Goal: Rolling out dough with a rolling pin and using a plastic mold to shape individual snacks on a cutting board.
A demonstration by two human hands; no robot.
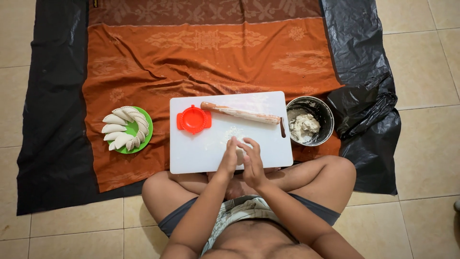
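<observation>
Small dough piece (239, 154) sits pressed between left hand (228, 160) and right hand (252, 163), both cupped on it over the near edge of the white cutting board (201, 153), red dumpling press (193, 119) up-left, nearer the left hand

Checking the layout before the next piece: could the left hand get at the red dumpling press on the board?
Probably yes. The red dumpling press lies on the white cutting board, left of the rolling pin, with bare board before it. But the left hand and right hand are pressed around a dough piece.
</observation>
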